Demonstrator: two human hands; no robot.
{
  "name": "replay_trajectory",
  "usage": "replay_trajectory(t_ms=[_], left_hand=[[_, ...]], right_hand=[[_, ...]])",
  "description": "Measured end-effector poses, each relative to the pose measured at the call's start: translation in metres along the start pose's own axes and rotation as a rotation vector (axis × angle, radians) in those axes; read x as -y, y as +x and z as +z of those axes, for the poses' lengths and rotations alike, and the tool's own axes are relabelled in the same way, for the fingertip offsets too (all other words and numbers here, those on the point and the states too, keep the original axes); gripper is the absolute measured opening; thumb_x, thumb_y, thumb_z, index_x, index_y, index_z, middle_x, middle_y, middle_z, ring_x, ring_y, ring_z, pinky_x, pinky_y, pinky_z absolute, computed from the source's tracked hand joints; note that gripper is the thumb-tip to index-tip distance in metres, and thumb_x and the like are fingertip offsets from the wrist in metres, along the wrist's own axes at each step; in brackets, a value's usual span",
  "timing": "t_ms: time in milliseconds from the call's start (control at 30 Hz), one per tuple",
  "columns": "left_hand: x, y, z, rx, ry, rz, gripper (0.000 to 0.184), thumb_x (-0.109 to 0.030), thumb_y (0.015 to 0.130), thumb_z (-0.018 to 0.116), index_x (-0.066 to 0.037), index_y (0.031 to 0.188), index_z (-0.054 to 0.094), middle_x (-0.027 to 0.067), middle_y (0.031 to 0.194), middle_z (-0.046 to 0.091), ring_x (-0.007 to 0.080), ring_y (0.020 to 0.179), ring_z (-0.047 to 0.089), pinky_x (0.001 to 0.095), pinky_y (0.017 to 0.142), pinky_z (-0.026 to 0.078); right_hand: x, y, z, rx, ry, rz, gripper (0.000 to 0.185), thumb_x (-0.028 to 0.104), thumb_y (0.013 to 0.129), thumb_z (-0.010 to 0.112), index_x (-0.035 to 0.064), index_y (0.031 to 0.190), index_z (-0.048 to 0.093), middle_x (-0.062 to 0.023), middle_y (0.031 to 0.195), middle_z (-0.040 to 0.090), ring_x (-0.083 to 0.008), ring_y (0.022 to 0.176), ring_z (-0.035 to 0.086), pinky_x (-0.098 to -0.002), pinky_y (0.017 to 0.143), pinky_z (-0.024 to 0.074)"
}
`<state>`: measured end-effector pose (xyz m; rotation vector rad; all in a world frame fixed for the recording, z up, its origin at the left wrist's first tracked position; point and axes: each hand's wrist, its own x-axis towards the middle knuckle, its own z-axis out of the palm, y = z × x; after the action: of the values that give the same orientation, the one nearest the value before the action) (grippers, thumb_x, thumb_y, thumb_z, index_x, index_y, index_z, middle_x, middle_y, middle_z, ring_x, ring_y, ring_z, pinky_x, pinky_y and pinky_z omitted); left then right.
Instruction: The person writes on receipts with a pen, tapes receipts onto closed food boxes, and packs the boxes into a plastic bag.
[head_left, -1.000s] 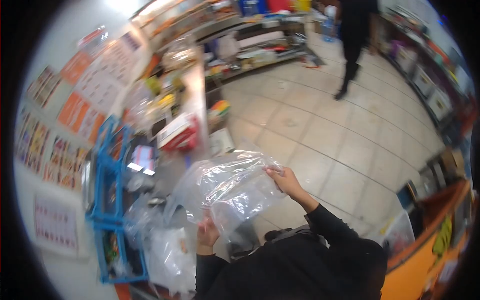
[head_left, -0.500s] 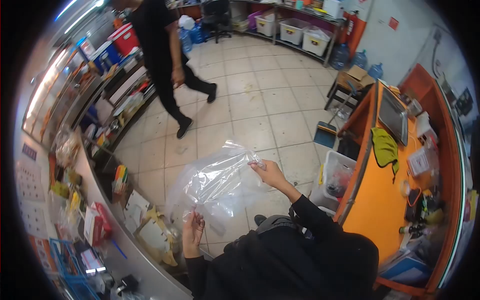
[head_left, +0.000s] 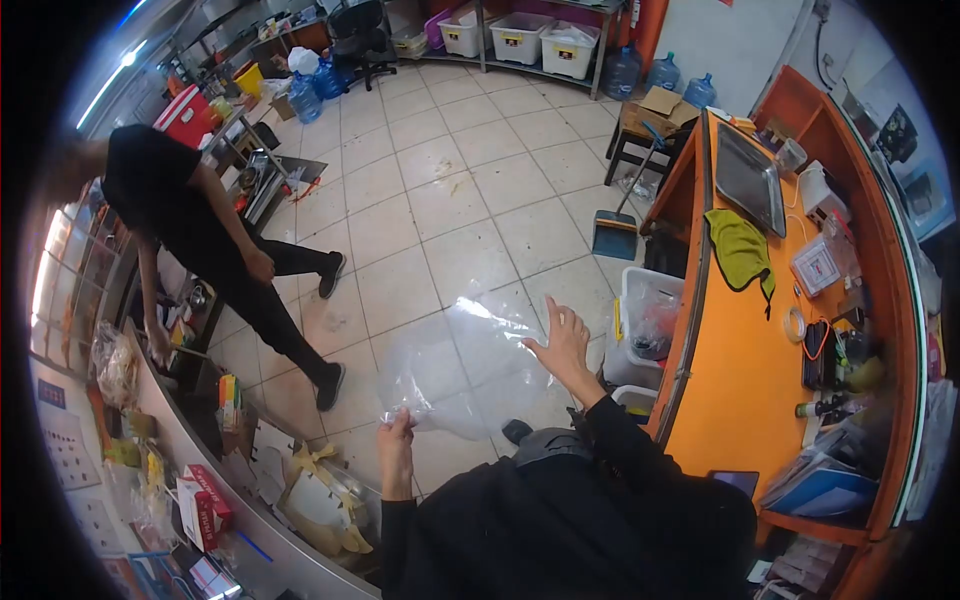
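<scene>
A large clear plastic bag (head_left: 465, 365) hangs spread out in front of me, with light glinting off its folds and floor tiles showing through it. At its lower left corner, my left hand (head_left: 396, 447) is closed, pinching the plastic between thumb and fingers. On the other side, my right hand (head_left: 563, 345) is open with thumb and fingers spread, right beside the bag's right edge. Whether its palm touches the film I cannot tell.
A person in black (head_left: 215, 225) leans over the left counter (head_left: 265, 535). To my right stands an orange counter (head_left: 735, 400) with a green cloth (head_left: 741, 250) and metal tray (head_left: 750, 178). A white bin (head_left: 640, 340) and dustpan (head_left: 614, 234) are on the floor.
My right hand has let go of the plastic and spread its fingers, moving slightly right. My left hand now pinches the bag more firmly. The other person has moved to the left counter.
</scene>
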<state>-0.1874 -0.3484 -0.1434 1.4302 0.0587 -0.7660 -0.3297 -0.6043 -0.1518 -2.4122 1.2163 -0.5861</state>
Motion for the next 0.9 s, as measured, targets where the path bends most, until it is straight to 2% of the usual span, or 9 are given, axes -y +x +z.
replay_trajectory(t_ms=[100, 133, 167, 333, 433, 500, 567, 700, 900], left_hand=[[0.000, -0.007, 0.013, -0.023, 0.187, 0.168, 0.025, -0.007, 0.075, 0.054, 0.003, 0.098, 0.049, 0.0095, 0.087, 0.056, 0.0151, 0.083, 0.053, 0.0256, 0.076, 0.041], [0.002, -0.009, 0.015, 0.071, 0.204, 0.271, 0.025, -0.005, 0.074, 0.054, 0.004, 0.098, 0.049, 0.0098, 0.087, 0.056, 0.0143, 0.082, 0.053, 0.0244, 0.077, 0.040], [0.005, -0.008, 0.016, 0.115, 0.159, 0.217, 0.027, -0.002, 0.074, 0.053, 0.005, 0.100, 0.047, 0.0097, 0.085, 0.056, 0.0150, 0.081, 0.053, 0.0243, 0.078, 0.040], [0.034, -0.011, 0.024, 0.333, 0.145, -0.017, 0.028, -0.001, 0.073, 0.054, 0.002, 0.100, 0.048, 0.0083, 0.082, 0.055, 0.0148, 0.081, 0.052, 0.0238, 0.074, 0.042], [0.043, -0.014, 0.024, 0.319, -0.028, -0.226, 0.032, -0.001, 0.071, 0.055, -0.002, 0.101, 0.046, 0.0065, 0.082, 0.054, 0.0137, 0.081, 0.051, 0.0234, 0.068, 0.043], [0.037, -0.021, 0.017, 0.203, -0.134, -0.374, 0.037, -0.001, 0.069, 0.057, -0.004, 0.103, 0.044, 0.0057, 0.082, 0.053, 0.0130, 0.080, 0.051, 0.0230, 0.065, 0.043], [0.023, -0.024, -0.005, 0.076, -0.230, -0.005, 0.030, 0.001, 0.067, 0.057, -0.007, 0.092, 0.041, 0.0010, 0.071, 0.045, 0.0095, 0.067, 0.046, 0.0203, 0.059, 0.039], [-0.020, -0.050, 0.002, 0.034, -0.244, 0.196, 0.028, 0.006, 0.065, 0.056, -0.011, 0.072, 0.035, -0.0046, 0.059, 0.034, 0.0033, 0.053, 0.037, 0.0167, 0.048, 0.031], [-0.036, -0.085, -0.032, 0.090, 0.018, 0.325, 0.030, 0.008, 0.065, 0.056, -0.012, 0.065, 0.034, -0.0064, 0.058, 0.032, 0.0018, 0.048, 0.033, 0.0168, 0.043, 0.029]], right_hand=[[0.017, -0.009, 0.008, -0.064, 0.051, -0.209, 0.049, 0.035, 0.066, 0.060, 0.0098, 0.105, 0.045, -0.0129, 0.097, 0.046, -0.0315, 0.079, 0.047, -0.0407, 0.071, 0.0361], [0.028, -0.015, 0.015, 0.242, 0.254, -0.215, 0.041, 0.039, 0.067, 0.058, 0.0076, 0.094, 0.050, -0.0119, 0.088, 0.051, -0.0289, 0.075, 0.050, -0.0372, 0.065, 0.0382], [0.040, -0.022, 0.022, 0.550, 0.452, -0.216, 0.039, 0.042, 0.069, 0.055, 0.0055, 0.082, 0.055, -0.0109, 0.079, 0.055, -0.0263, 0.071, 0.053, -0.0336, 0.059, 0.0402], [0.098, -0.047, 0.033, 1.114, 0.306, -0.443, 0.045, 0.047, 0.071, 0.050, 0.0036, 0.060, 0.056, -0.0125, 0.054, 0.053, -0.0266, 0.050, 0.050, -0.0348, 0.050, 0.0390], [0.079, -0.052, 0.061, 1.222, 0.600, -0.375, 0.046, 0.044, 0.073, 0.048, 0.0021, 0.057, 0.055, -0.0147, 0.050, 0.050, -0.0271, 0.046, 0.047, -0.0360, 0.049, 0.0383], [0.054, -0.041, 0.081, 1.008, 0.453, -0.564, 0.039, 0.038, 0.073, 0.048, 0.0019, 0.061, 0.056, -0.0156, 0.052, 0.050, -0.0269, 0.048, 0.049, -0.0361, 0.050, 0.0393], [0.031, 0.003, 0.062, 0.688, 0.332, -0.527, 0.031, 0.032, 0.072, 0.048, 0.0032, 0.065, 0.056, -0.0155, 0.053, 0.051, -0.0272, 0.050, 0.051, -0.0370, 0.052, 0.0404], [0.052, 0.053, 0.022, 0.844, 0.282, -0.463, 0.024, 0.025, 0.071, 0.048, 0.0034, 0.060, 0.053, -0.0090, 0.047, 0.050, -0.0191, 0.044, 0.051, -0.0318, 0.045, 0.0401], [0.060, 0.085, 0.005, 0.578, 0.543, -0.415, 0.025, 0.021, 0.070, 0.049, 0.0014, 0.054, 0.052, -0.0064, 0.043, 0.049, -0.0132, 0.041, 0.049, -0.0257, 0.041, 0.0375]])
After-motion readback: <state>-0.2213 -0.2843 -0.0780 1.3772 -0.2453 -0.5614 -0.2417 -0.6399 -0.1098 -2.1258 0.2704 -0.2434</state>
